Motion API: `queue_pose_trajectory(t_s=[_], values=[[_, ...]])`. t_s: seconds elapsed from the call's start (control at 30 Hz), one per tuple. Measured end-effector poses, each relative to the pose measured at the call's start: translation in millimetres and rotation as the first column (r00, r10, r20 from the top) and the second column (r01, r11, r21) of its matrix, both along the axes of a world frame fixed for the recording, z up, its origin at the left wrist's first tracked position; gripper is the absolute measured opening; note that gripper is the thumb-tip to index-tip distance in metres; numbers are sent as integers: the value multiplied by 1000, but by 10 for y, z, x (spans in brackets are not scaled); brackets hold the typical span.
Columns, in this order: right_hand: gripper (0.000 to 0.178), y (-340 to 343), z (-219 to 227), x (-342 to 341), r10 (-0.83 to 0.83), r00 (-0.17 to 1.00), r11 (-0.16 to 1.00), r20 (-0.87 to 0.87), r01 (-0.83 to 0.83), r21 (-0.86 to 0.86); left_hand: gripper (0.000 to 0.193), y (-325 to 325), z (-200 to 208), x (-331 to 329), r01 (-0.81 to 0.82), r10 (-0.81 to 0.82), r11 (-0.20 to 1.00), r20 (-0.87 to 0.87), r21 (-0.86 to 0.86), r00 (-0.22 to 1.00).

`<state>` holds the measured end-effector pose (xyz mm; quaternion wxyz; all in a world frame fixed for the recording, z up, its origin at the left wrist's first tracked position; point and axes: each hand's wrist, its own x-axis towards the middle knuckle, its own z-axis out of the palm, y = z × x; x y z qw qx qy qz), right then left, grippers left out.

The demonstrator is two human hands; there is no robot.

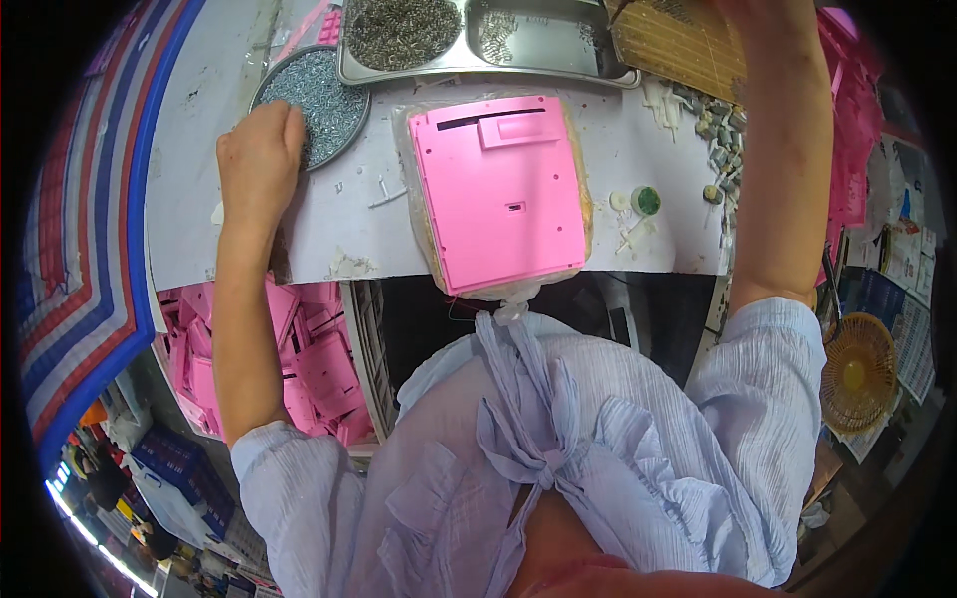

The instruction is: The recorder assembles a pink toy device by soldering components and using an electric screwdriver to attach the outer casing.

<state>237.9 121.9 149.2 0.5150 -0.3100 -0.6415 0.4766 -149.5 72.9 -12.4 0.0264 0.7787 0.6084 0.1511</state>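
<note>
A pink plastic panel with a slot, small holes and a raised block lies in front of me on a plastic-wrapped pad. At the near left rim of a round tray full of small silvery screws is my left hand. Its fingers are curled closed, and whatever they hold is hidden. My right arm stretches to the far right, over a bamboo-like board. Only part of my right hand shows at the upper edge, its fingers out of sight.
A steel compartment tray at the back holds springs and other small metal parts. Small grey-green pieces lie at the right, near a green-topped round pot. Pink parts fill a crate below left. An orange basket stands right.
</note>
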Motion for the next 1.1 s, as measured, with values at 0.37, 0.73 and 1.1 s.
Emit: queue_pose_trajectory(t_s=[0.37, 0.73, 1.1], values=[[36, -1863, -383, -109, -87, 990, 981, -110, 66, -182, 11, -923, 625, 622, 546, -244, 796, 688, -259, 683], [28, -2143, -705, -190, 125, 936, 974, -330, -180, -141, 13, -1208, 482, 1102, 451, -432, 888, 495, 89, 753], [25, -2144, -833, -276, 78, 972, 990, -222, -101, -97, 14, -984, 335, 1296, 582, -620, 776, 467, 243, 631]])
